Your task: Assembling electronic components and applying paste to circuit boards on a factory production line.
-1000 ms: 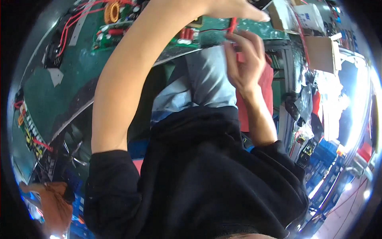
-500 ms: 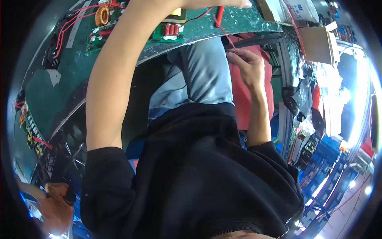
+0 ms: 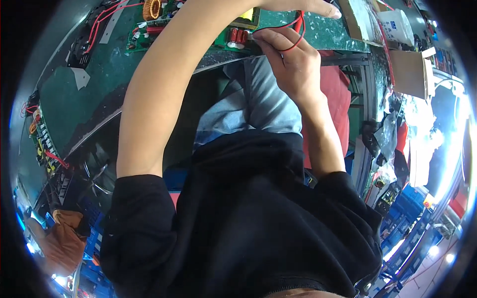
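Observation:
My right hand (image 3: 297, 62) is over the near edge of the green bench, thumb and fingers pinched on a thin red wire (image 3: 304, 30). The wire loops across the back of the fingers, a dark one running beside it. Just left of the fingertips are red cylindrical components (image 3: 237, 37) on a green circuit board, beside a transformer (image 3: 250, 18) with yellow on it. My left hand (image 3: 313, 6) reaches across the top edge of the picture above the wires. One digit points right; its other fingers are cut off, so its grip is hidden.
Left of my left forearm lie a copper toroid coil (image 3: 152, 9) and a black part (image 3: 79, 54) with red leads. Another circuit board (image 3: 47, 141) is at far left. An open cardboard box (image 3: 410, 72) and a white tub (image 3: 396, 26) stand at right. Another person's brown sleeve (image 3: 64, 248) shows lower left.
My right hand has moved up and left from below the bench edge to beside the board, bringing the red wire into a loop. My left hand has shifted slightly right.

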Tool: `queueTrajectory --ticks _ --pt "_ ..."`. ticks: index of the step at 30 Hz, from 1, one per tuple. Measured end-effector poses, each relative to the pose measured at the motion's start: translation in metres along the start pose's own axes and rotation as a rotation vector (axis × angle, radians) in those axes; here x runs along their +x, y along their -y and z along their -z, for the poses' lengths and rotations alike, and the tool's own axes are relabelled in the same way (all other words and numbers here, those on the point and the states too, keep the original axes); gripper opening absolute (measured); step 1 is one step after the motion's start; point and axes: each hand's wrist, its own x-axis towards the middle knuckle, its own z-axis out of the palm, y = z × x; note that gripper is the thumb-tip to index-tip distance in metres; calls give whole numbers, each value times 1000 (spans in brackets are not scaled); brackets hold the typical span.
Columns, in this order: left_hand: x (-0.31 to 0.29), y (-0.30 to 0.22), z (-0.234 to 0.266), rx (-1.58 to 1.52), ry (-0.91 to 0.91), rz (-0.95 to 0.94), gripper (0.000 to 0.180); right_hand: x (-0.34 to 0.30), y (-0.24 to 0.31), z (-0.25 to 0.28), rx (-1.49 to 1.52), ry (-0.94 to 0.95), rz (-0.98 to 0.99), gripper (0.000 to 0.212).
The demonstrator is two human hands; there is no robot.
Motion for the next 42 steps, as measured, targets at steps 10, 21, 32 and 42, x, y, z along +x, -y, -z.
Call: queueTrajectory --ticks 10,21,32,42 --pt "-2 -17 15 10 62 49 70 6 -9 -3 -181 62 154 19" --pt "-7 6 -10 29 -201 -125 65 13 -9 6 -264 180 314 17" --pt "5 -9 -6 -53 -53 -184 58 -12 -9 16 -92 181 122 39" --pt "-7 4 -19 -84 -24 25 65 -57 -55 92 -252 -445 -390 29"
